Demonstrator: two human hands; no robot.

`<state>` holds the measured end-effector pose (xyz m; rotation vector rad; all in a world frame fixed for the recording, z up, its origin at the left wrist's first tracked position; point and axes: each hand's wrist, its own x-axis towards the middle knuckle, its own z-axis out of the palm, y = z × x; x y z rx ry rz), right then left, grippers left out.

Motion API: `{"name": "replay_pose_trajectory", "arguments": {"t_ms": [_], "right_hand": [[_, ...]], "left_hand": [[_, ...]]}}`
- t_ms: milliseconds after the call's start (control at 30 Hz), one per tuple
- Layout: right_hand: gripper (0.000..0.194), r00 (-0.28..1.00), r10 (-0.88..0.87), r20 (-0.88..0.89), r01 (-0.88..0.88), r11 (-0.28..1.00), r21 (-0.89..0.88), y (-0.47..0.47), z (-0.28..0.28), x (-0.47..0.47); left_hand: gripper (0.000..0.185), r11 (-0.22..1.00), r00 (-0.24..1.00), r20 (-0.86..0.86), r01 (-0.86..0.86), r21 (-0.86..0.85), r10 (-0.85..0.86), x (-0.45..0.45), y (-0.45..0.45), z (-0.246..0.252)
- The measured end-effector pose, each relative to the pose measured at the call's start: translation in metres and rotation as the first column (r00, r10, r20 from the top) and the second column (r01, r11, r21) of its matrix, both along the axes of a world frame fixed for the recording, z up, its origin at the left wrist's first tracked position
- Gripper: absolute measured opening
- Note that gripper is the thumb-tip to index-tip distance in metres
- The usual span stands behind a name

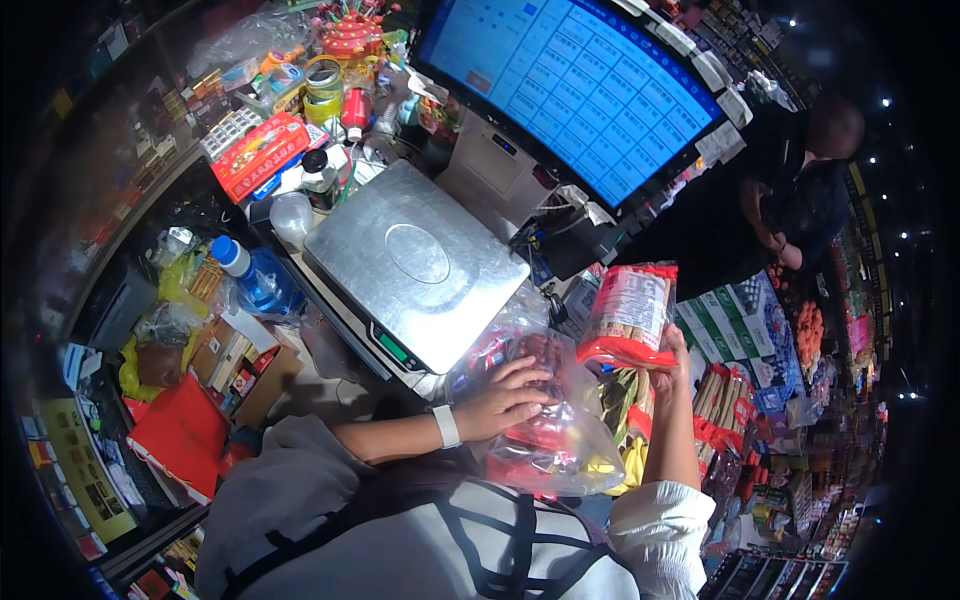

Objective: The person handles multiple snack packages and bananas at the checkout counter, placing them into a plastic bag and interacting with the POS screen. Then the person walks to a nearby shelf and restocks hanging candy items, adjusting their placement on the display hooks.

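Observation:
My left hand (506, 405), with a white band at its wrist, lies palm down over a clear plastic bag (592, 442). Inside the bag are red-wrapped packages, blurred by the plastic. My right hand (670, 358) grips the lower right edge of a red-and-clear plastic packet (626, 311). Pale stick-like food shows through this packet, and its white label bears writing. It is held up to the right of a weighing scale (420, 262) with a bare metal plate and a small green display (391, 346).
A touch monitor (577, 90) stands behind the scale. Left of it are a red box (259, 154), a dark-capped jar (319, 180) and a blue-capped jug (259, 274). More stick packets (724, 405) and yellow bananas (634, 465) lie right. A person (780, 195) stands across the counter.

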<state>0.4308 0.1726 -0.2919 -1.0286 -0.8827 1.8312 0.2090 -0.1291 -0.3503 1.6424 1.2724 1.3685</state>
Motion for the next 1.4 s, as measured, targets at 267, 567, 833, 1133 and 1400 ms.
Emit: {"name": "replay_pose_trajectory", "arguments": {"t_ms": [267, 567, 833, 1133, 1400], "right_hand": [[0.016, 0.998, 0.054, 0.043, -0.053, 0.999, -0.009, 0.007, 0.004, -0.013], [0.023, 0.995, 0.090, 0.048, -0.093, 0.994, 0.055, 0.026, 0.000, -0.001], [0.019, 0.988, -0.147, 0.044, 0.122, 0.929, 0.350, -0.029, 0.079, 0.057], [0.032, 0.975, -0.211, -0.069, 0.222, 0.931, 0.291, -0.127, 0.098, 0.097], [0.017, 0.967, -0.251, -0.039, 0.250, 0.913, 0.322, -0.171, 0.097, 0.125]], "left_hand": [[0.030, 1.000, 1.000, 0.008, -0.016, -0.001, 0.016, 0.005, 0.001, -0.004], [0.032, 0.999, 0.999, 0.041, -0.017, -0.045, 0.019, 0.004, -0.001, 0.003], [0.016, 0.800, 0.889, 0.183, -0.458, 0.389, 0.420, -0.163, 0.050, 0.115], [0.057, 0.424, 0.392, -0.238, -0.507, 0.750, 0.889, -0.287, 0.129, 0.198], [0.056, 0.402, 0.274, -0.298, -0.530, 0.747, 0.914, -0.301, 0.142, 0.205]]}}
